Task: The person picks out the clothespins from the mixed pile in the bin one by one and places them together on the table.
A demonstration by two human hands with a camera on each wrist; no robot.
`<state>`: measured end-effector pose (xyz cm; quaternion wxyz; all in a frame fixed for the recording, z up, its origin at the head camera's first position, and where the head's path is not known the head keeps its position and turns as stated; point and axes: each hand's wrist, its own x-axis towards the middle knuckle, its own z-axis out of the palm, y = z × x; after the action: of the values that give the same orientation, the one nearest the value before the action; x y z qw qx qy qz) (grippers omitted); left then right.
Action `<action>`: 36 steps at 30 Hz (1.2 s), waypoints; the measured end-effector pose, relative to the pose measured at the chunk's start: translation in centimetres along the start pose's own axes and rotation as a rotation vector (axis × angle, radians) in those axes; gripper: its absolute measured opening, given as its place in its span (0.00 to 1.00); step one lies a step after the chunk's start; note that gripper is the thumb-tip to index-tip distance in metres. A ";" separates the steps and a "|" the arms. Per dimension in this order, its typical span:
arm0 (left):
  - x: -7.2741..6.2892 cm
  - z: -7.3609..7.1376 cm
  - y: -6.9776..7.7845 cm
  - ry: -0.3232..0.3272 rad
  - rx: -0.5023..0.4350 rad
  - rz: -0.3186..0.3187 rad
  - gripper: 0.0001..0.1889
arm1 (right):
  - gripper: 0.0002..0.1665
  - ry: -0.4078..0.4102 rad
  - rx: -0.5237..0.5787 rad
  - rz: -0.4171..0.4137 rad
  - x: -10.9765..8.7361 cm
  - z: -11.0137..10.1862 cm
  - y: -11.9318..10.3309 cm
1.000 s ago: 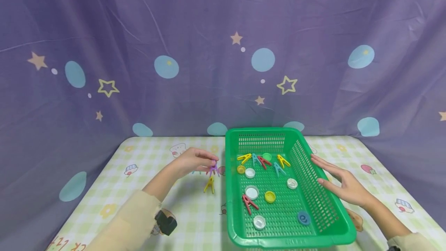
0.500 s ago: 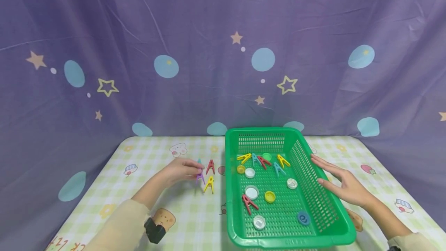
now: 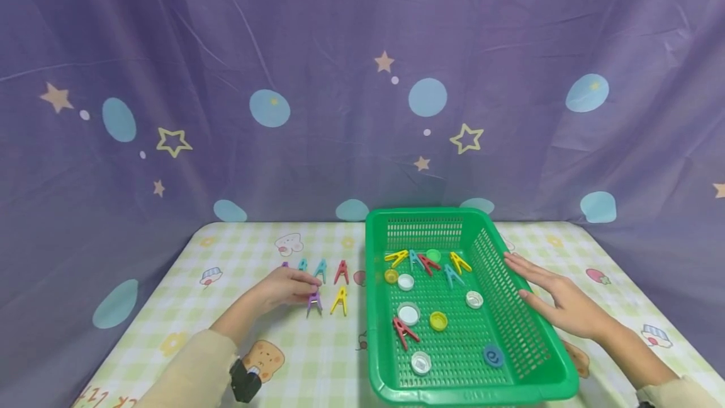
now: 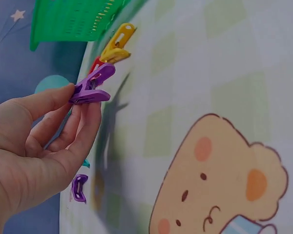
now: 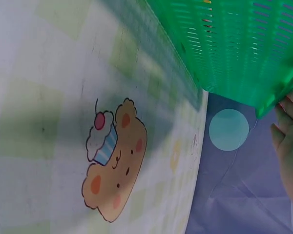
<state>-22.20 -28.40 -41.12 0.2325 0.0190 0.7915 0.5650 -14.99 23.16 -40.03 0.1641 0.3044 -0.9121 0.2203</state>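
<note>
One purple clip was pinched by the left hand at nine o'clock of the basket, which was touched by the right hand, fingers straight. The clip was judged light, stiff, best held at its closed end.

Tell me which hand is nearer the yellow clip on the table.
Left. The left hand is just left of the yellow clip, pinching a purple clip; the right hand is across the basket, at its right side.

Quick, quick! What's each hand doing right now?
Left hand: closed, pinching a purple clothespin.
Right hand: open, fingers resting against the green basket's rim.
</note>
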 end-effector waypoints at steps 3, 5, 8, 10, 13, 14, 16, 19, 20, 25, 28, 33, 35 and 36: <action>0.1 -0.1 -0.3 0.005 0.003 -0.006 0.15 | 0.35 -0.012 -0.015 0.011 0.0 -0.1 -0.1; 0.1 -0.1 -0.6 0.014 0.005 -0.009 0.15 | 0.35 -0.017 -0.017 0.012 -0.1 0.0 -0.2; 0.2 -0.1 -1.0 0.018 0.027 -0.003 0.15 | 0.34 -0.019 -0.011 0.016 -0.4 0.2 -0.3; 0.2 0.0 -1.2 0.039 0.043 0.001 0.15 | 0.34 -0.020 -0.004 0.021 -0.6 0.4 -0.4; 0.4 0.2 -1.3 0.085 0.078 0.003 0.14 | 0.34 -0.017 -0.001 0.032 -0.7 0.5 -0.4; 0.4 0.2 -1.2 0.107 0.090 0.007 0.14 | 0.34 -0.016 -0.003 0.034 -0.7 0.5 -0.5; 0.5 0.4 -1.2 0.152 0.122 0.015 0.13 | 0.34 -0.011 -0.007 0.036 -0.6 0.5 -0.5; 0.6 0.8 -1.1 0.201 0.168 0.040 0.12 | 0.34 -0.008 -0.011 0.033 -0.4 0.2 -0.5; 0.6 0.9 -1.1 0.217 0.184 0.048 0.12 | 0.34 -0.010 -0.014 0.031 -0.3 0.2 -0.5; 0.7 1.6 -0.9 0.270 0.244 0.077 0.09 | 0.34 -0.012 -0.018 0.029 -0.3 0.0 -0.6; 0.8 1.8 -0.7 0.302 0.283 0.099 0.08 | 0.34 -0.012 -0.018 0.030 -0.3 0.0 -0.6; 1.0 2.0 -0.5 0.352 0.356 0.134 0.06 | 0.34 -0.015 -0.014 0.032 -0.3 0.0 -0.6; 1.0 2.1 -0.5 0.364 0.392 0.143 0.06 | 0.34 -0.019 -0.010 0.035 -0.2 0.0 -0.7; 1.0 2.1 -0.5 0.371 0.408 0.148 0.06 | 0.34 -0.022 -0.009 0.037 -0.2 -0.1 -0.7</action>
<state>-22.16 -26.39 -42.43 0.0332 0.0197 0.9143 0.4033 -14.35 22.79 -39.84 0.1517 0.2891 -0.9203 0.2157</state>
